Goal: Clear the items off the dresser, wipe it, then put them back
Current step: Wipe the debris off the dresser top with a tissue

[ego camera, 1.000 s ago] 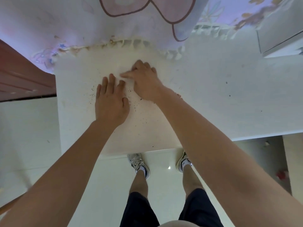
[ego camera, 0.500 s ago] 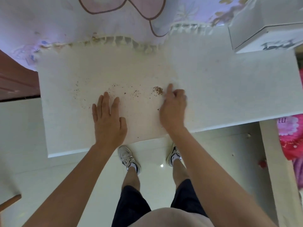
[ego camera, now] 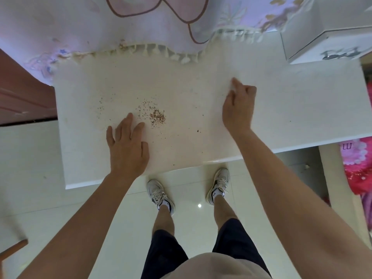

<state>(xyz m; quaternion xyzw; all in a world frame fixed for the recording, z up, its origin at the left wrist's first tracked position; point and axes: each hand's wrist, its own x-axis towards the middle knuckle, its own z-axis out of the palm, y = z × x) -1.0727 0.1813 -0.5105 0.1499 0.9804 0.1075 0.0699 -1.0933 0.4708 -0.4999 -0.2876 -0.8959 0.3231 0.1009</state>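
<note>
The white dresser top (ego camera: 291, 109) stretches across the view with nothing standing on it here. A small heap of brown crumbs (ego camera: 157, 117) lies left of its middle, with loose specks scattered further left. My left hand (ego camera: 127, 147) rests flat on the top, fingers spread, its fingertips just left of the crumbs. My right hand (ego camera: 238, 106) is on the top to the right of the crumbs, fingers curled loosely with the forefinger out; it holds nothing I can see.
A pale cloth with a fringe (ego camera: 161, 51) and a pink cartoon print hangs over the dresser's far edge. A white drawer box (ego camera: 330, 45) sits at the far right corner. A brown door (ego camera: 22, 93) is at left, pink fabric (ego camera: 358, 168) at right.
My right hand swept the crumbs into a heap, then moved away to the right. My left hand stayed flat on the dresser. The view pulled back.
</note>
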